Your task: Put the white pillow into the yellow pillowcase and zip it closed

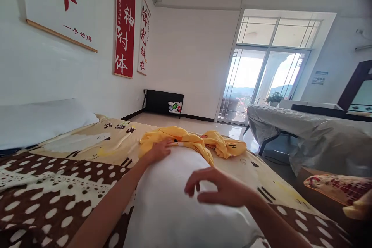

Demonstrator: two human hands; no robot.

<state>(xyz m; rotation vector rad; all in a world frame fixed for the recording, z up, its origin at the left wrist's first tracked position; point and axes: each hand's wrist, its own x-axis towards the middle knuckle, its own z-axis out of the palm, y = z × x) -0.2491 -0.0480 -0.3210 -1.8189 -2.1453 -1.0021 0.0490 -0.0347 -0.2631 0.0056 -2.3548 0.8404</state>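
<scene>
Touching the yellow cover (170,132) around the white pillow's (171,193) far end is the left hand (159,150), grip unclear; the right hand (221,186) hovers empty above.

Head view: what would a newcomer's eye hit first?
Probably the bright yellow cloth, bunched at the far end of the white pillow in the centre, with the left hand at its edge and the right hand over the pillow, fingers curled. Next, the red scroll with white characters on the left wall, then the sunlit glass doors at the back right.
</scene>
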